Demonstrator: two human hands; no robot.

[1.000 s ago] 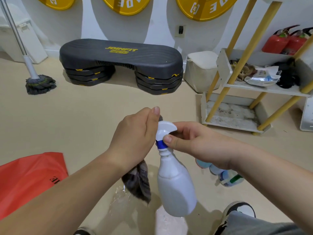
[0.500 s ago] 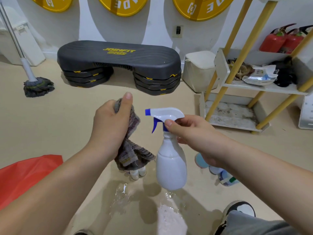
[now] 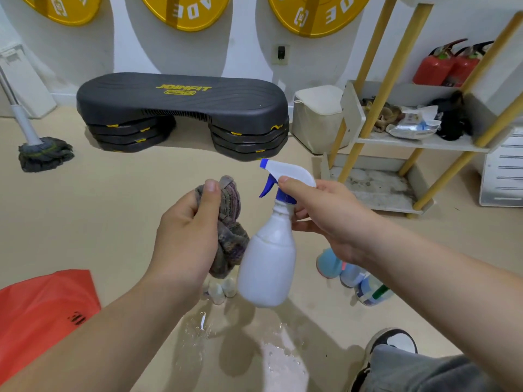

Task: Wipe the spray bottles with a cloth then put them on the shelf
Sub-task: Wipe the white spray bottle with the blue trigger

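Note:
My right hand [image 3: 322, 219] grips a white spray bottle [image 3: 268, 267] by its neck, just under the white head with the blue trigger, and holds it in the air, slightly tilted. My left hand [image 3: 186, 236] is closed on a bunched grey striped cloth [image 3: 229, 222], which touches the bottle's left shoulder. More bottles [image 3: 356, 275] lie on the floor behind my right wrist, partly hidden. The white shelf [image 3: 418, 142] with yellow legs stands at the right.
Water is spilled on the beige floor [image 3: 277, 360] below the bottle. A black step platform [image 3: 181, 108] sits ahead, a mop [image 3: 42, 151] at the left, a red bag [image 3: 42, 312] at lower left. My shoe [image 3: 393, 343] shows at lower right.
My left hand with the cloth came off the spray head and dropped to the bottle's left side. The bottle turned so the trigger points left, and rose slightly.

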